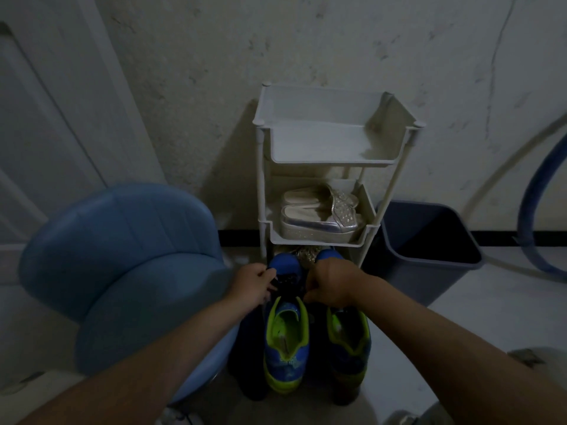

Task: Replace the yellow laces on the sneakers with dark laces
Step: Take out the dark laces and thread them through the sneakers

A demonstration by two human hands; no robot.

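Two blue mesh sneakers with lime-green lining stand side by side on the floor, toes toward one white three-tier plastic rack. The left hand pinches the dark lace on the left-side sneaker. The right hand is curled beside it, and I cannot tell what it grasps. Two silver sandals sit on the middle shelf.

Single head-worn wide-angle view, looking forward and down, close over sneakers before shelf rack at wall.
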